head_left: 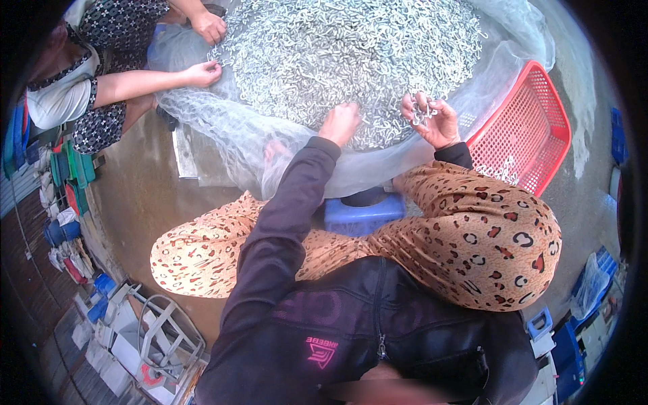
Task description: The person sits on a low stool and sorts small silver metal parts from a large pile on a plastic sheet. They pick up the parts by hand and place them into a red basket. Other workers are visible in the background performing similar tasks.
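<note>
Co-worker (125, 88) is holding both arms out to the left edge of the hook pile (337, 67). Mesh sheet (209, 128) is lying under the pile, bunching in folds along its near-left side. Pile is showing small silvery bent pieces, looking metallic; judging each as light, stiff, smooth, maybe slippery, hardly fragile. Bends are probably snagging on neighbours, so best hold seems a fingertip pinch mid-piece, clear of the curled ends. Left hand (342, 125) is touching the pile's near edge, back up, fingers bending down into it; tips are hiding, so can't tell how far open or whether anything is being gripped. Blue stool (364, 212) is standing just on the near side of the pile. Right hand (437, 123) is hovering at the pile's near-right edge, fingers curling partway in, holding a small bunch of hooks (424, 115), some ends poking out. Red basket (523, 118) is sitting right of the pile, pale loose pieces (499, 169) lying in its near end.
</note>
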The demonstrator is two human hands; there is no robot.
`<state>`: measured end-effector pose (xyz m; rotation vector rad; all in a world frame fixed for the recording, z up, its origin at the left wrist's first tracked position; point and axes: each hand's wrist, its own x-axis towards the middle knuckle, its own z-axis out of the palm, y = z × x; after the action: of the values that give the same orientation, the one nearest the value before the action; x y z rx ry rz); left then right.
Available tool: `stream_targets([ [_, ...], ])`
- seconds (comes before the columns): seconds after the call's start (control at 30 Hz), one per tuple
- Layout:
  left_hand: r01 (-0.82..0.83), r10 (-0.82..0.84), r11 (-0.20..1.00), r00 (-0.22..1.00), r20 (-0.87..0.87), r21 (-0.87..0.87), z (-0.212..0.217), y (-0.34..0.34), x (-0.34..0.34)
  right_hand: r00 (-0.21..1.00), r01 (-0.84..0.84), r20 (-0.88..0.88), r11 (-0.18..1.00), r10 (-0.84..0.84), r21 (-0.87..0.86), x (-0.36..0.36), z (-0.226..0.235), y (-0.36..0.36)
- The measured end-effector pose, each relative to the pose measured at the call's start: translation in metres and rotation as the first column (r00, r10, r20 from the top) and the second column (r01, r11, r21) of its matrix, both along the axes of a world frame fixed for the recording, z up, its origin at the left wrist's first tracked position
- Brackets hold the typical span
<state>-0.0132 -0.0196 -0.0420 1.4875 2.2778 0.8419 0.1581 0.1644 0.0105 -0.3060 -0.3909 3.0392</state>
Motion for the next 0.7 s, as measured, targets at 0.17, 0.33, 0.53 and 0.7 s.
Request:
stream_targets([
  [0.17,-0.128,0.334,0.934,0.649,0.684,-0.334,0.039,0.004,-0.043,0.992,0.075,-0.107,0.997,-0.073,0.015,0.001,0.001,0.005],
  [0.33,-0.047,0.277,0.919,0.782,0.558,-0.391,0.063,-0.003,-0.056,0.995,0.04,-0.088,0.996,-0.047,-0.074,0.001,-0.008,0.005],
  [0.53,-0.096,0.383,0.912,0.549,0.743,-0.4,0.068,-0.003,-0.052,0.961,0.066,0.276,0.936,0.034,-0.346,-0.002,-0.026,-0.003],
  [0.7,0.081,0.01,0.957,0.95,0.313,-0.277,0.096,0.029,-0.025,0.878,-0.053,0.463,0.987,0.118,-0.15,-0.004,-0.03,-0.018],
])
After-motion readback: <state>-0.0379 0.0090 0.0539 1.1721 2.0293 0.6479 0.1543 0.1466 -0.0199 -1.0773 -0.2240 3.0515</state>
